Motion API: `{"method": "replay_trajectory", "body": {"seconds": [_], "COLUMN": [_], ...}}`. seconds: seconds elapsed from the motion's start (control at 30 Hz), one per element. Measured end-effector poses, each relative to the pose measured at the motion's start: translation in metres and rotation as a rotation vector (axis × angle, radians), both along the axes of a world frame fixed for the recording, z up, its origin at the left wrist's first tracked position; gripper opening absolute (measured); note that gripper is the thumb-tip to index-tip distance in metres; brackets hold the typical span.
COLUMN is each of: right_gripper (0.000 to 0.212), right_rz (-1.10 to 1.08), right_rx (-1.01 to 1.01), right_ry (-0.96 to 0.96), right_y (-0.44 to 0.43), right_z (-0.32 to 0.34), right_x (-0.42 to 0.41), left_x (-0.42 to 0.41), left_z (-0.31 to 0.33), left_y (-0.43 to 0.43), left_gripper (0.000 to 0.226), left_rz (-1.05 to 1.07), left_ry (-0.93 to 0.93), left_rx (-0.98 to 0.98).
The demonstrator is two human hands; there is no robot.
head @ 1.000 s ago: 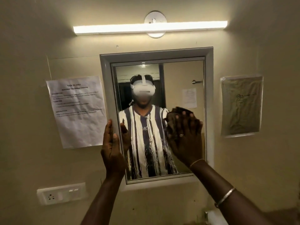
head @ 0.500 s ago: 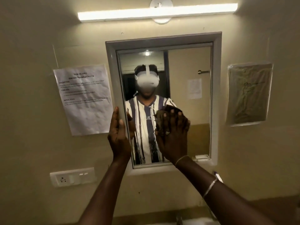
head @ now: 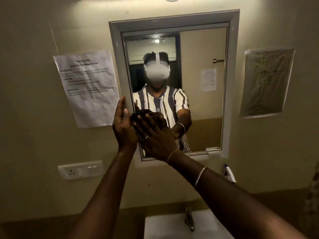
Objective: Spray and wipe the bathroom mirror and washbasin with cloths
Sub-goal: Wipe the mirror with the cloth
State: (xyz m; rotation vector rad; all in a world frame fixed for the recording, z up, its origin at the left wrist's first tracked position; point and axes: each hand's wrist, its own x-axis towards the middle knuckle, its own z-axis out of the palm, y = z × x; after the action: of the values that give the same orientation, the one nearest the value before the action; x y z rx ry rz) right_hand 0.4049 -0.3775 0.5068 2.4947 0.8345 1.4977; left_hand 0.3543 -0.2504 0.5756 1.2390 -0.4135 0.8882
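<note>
Right hand (head: pixel 155 137) and dark cloth (head: pixel 140 113) have slid leftward across the mirror (head: pixel 203 104) to its lower-left corner, at centre frame. The fingers are spread flat, pressing the cloth to the glass. Left hand (head: pixel 122 125), fingers straight and together, rests against the mirror frame's left edge, just beside the right hand. Washbasin (head: pixel 165 226) lies at bottom centre.

Bare forearms (head: pixel 105 192) — right hand (head: pixel 155 138) ring (head: pixel 146 137), thin wrist bracelet (head: pixel 172 154), silver bangle (head: pixel 200 176)

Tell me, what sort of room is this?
Most likely a small bathroom: a grey-framed rectangular wall mirror hangs above a white washbasin with a metal tap, and the right hand presses a dark cloth on the glass.
</note>
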Motion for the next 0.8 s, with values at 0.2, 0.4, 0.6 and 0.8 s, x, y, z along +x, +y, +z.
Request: {"method": "replay_trajectory", "body": {"seconds": [0.2, 0.4, 0.6, 0.8], "right_gripper": [0.064, 0.072, 0.082, 0.088], "right_rz": [-0.105, -0.239, -0.317, -0.198], "right_rx": [0.060, 0.383, 0.709, 0.765], "right_ry": [-0.021, -0.041, 0.008, 0.024], "right_y": [-0.060, -0.132, -0.146, -0.091], "right_z": [-0.010, -0.031, -0.055, -0.065], "right_x": [-0.004, -0.009, -0.016, -0.018], "left_x": [0.003, 0.007, 0.008, 0.006], "left_z": [-0.002, -0.003, -0.005, -0.005], "left_y": [-0.005, -0.004, -0.005, -0.004], "left_gripper": [0.047, 0.048, 0.049, 0.049], "left_rz": [0.042, 0.042, 0.025, 0.007], "left_ry": [-0.025, -0.038, -0.049, -0.052], "left_rx": [0.004, 0.003, -0.005, 0.007]}}
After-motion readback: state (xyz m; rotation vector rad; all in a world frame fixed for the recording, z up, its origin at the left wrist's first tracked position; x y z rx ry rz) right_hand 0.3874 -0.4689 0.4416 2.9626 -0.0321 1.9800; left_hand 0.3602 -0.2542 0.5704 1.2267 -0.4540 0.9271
